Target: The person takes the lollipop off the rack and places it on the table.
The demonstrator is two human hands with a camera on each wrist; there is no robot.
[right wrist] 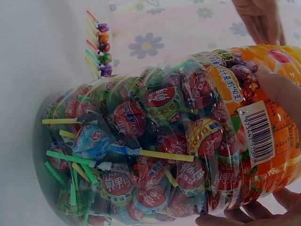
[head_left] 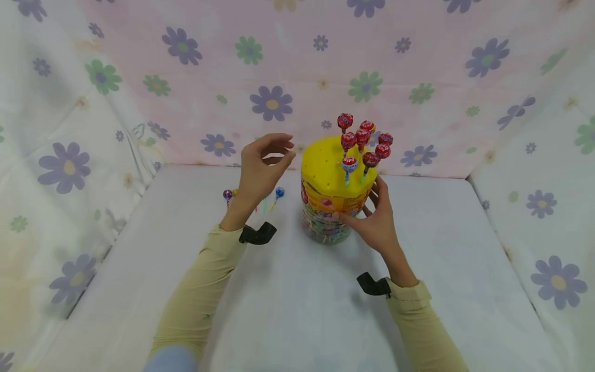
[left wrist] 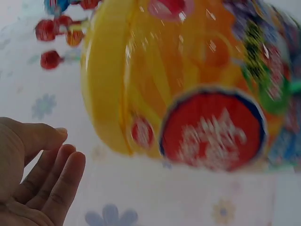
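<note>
A clear plastic jar [right wrist: 141, 155] packed with wrapped lollipops stands upright on the table under a yellow lid [head_left: 325, 165]. Several red-wrapped lollipops [head_left: 362, 138] stick up from the lid's right side, with a blue-and-red one [head_left: 349, 164] nearer its front. Small holes show in the rest of the lid. My right hand [head_left: 374, 222] grips the jar's right side just below the lid, thumb in front and fingers behind. Left of the lid, my left hand [head_left: 262, 168] hovers apart from the jar, fingers loosely bent toward the thumb; nothing shows between them.
Behind my left hand, a row of loose lollipops lies on the white table [head_left: 288, 310], a blue one [head_left: 279, 192] at its right end and a purple one [head_left: 227, 194] at its left. Flowered cloth [head_left: 297, 62] hangs at the back and both sides.
</note>
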